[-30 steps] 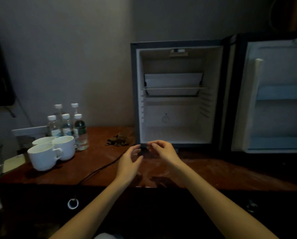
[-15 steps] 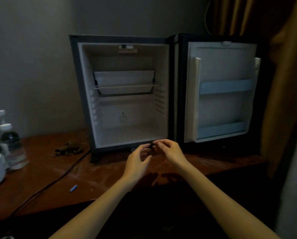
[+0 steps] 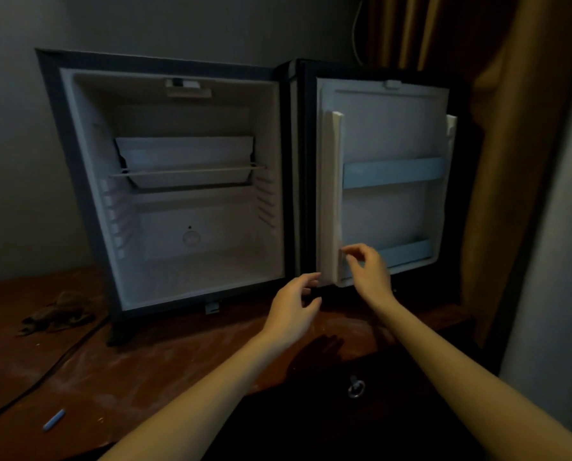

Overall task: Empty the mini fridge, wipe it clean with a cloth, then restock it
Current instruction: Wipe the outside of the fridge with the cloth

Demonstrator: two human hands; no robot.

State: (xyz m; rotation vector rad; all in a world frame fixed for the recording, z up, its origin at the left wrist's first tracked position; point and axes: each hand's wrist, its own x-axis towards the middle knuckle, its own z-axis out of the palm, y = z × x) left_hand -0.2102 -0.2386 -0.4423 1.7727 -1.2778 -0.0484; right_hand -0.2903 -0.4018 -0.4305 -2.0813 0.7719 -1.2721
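White door ridge (image 3: 337,181) lies just beside right fingers (image 3: 361,251).

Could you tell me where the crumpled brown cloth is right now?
In the head view the cloth lies on the wooden table at far left, just left of the open mini fridge, near the black cable.

This looks like a dim hotel-style guest room. A small black mini fridge (image 3: 191,267) with a white interior stands open on a reddish-brown wooden surface (image 3: 161,354). A plain grey wall (image 3: 145,21) lies at 12 o'clock, and heavy golden-brown curtains (image 3: 517,161) hang at 2 o'clock.
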